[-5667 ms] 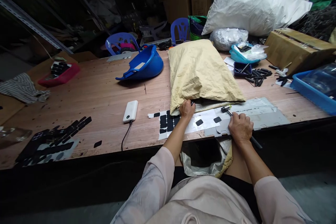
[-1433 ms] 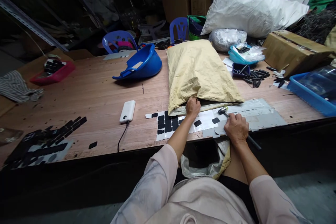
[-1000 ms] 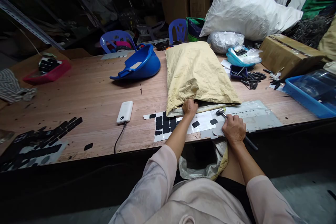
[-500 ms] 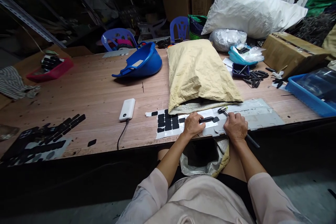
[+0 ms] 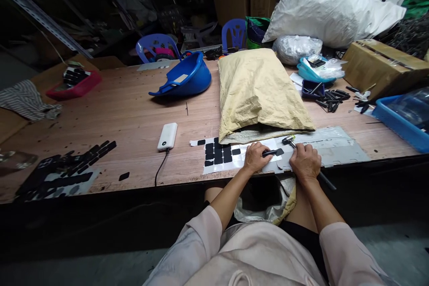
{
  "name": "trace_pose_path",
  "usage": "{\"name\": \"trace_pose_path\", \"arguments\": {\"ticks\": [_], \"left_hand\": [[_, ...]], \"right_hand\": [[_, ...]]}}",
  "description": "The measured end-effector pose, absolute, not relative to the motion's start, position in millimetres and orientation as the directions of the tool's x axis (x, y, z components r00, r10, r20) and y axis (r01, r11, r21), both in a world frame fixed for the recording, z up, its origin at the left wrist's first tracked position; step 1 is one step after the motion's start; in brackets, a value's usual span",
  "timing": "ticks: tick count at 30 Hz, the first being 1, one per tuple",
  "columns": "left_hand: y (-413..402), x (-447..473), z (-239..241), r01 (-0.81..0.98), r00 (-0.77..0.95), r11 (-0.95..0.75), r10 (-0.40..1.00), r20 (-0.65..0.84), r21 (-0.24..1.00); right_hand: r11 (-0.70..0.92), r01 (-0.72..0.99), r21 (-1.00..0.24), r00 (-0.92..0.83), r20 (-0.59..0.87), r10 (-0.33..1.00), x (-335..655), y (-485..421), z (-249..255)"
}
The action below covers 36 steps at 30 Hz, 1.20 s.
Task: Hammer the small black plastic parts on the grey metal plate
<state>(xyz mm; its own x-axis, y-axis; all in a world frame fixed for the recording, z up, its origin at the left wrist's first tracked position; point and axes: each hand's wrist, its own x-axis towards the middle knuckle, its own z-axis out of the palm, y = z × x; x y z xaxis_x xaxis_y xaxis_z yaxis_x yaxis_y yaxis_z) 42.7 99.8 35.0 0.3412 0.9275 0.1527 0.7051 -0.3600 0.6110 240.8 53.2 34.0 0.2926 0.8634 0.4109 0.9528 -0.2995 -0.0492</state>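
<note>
My left hand [image 5: 256, 157] rests at the table's front edge, fingers closed on a slim black pen-shaped piece [image 5: 269, 153] that points right. The tip of this piece meets or lies just beside a dark rounded square pad [image 5: 279, 152]. Close by on the right, my right hand [image 5: 305, 161] is wrapped round the handle of a small hammer [image 5: 288, 140]. The hammer head lies low over the grey board [image 5: 338, 145], and the handle end sticks out below the hand. Left of my left hand is a white sheet [image 5: 237, 164] bearing several black rounded squares [image 5: 218, 154].
A yellow woven sack [image 5: 264, 89] lies just behind my hands. An open bag [image 5: 284, 208] sits between my knees. Leftward are a white power bank [image 5: 167, 136] with a cable and a blue basin [image 5: 191, 76]. Loose black pieces [image 5: 331, 98] and a blue tray [image 5: 398, 120] are right.
The whole view has shifted slightly, so things appear further right. My left hand has slid a little rightward along the black piece. The right hand keeps its grip on the hammer.
</note>
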Motion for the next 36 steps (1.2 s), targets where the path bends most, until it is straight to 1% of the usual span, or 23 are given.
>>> {"name": "trace_pose_path", "arguments": {"ticks": [4,9,14,16,18,21,23,25,28,31,33,36], "left_hand": [[100.4,42.4,36.4,0.699,0.344,-0.361,0.927,0.153,0.617],[101.6,42.6,36.3,0.691,0.359,-0.371,0.921,0.151,0.62],[102.8,42.3,34.4,0.69,0.361,-0.375,0.92,0.155,0.619],[102.8,42.3,33.9,0.685,0.362,-0.377,0.919,0.158,0.624],[102.5,42.3,33.8,0.678,0.368,-0.382,0.916,0.16,0.628],[102.1,42.5,34.6,0.673,0.372,-0.387,0.914,0.165,0.629],[101.9,42.6,35.7,0.679,0.368,-0.382,0.916,0.16,0.627],[101.6,42.8,37.0,0.687,0.369,-0.378,0.917,0.151,0.621],[101.5,42.8,38.7,0.696,0.375,-0.379,0.916,0.142,0.609],[101.6,42.7,39.3,0.7,0.375,-0.378,0.917,0.139,0.606],[101.7,42.7,38.8,0.696,0.375,-0.377,0.917,0.138,0.611],[101.9,43.0,37.6,0.688,0.372,-0.372,0.918,0.137,0.623]], "right_hand": [[-0.282,0.956,-0.087,0.293,0.388,0.874,242.9,51.5,36.4],[-0.303,0.93,-0.21,0.36,0.338,0.87,252.7,45.4,36.3],[-0.314,0.919,-0.237,0.37,0.251,0.894,258.7,40.1,39.4],[-0.296,0.913,-0.282,0.371,0.263,0.891,257.7,34.5,40.1],[-0.238,0.901,-0.364,0.358,0.313,0.88,254.7,25.8,38.7],[-0.055,0.866,-0.497,0.282,0.395,0.874,247.0,10.6,33.8],[0.05,0.832,-0.552,0.224,0.418,0.881,240.1,2.6,30.9],[0.099,0.8,-0.591,0.202,0.422,0.884,232.5,-2.4,30.4],[0.146,0.769,-0.623,0.198,0.449,0.872,221.9,-5.8,36.2],[0.178,0.764,-0.62,0.187,0.477,0.859,214.8,-8.6,45.8],[0.152,0.782,-0.604,0.176,0.449,0.876,212.9,-10.4,50.2],[0.07,0.814,-0.577,0.174,0.357,0.918,213.5,-11.8,51.7]]}}
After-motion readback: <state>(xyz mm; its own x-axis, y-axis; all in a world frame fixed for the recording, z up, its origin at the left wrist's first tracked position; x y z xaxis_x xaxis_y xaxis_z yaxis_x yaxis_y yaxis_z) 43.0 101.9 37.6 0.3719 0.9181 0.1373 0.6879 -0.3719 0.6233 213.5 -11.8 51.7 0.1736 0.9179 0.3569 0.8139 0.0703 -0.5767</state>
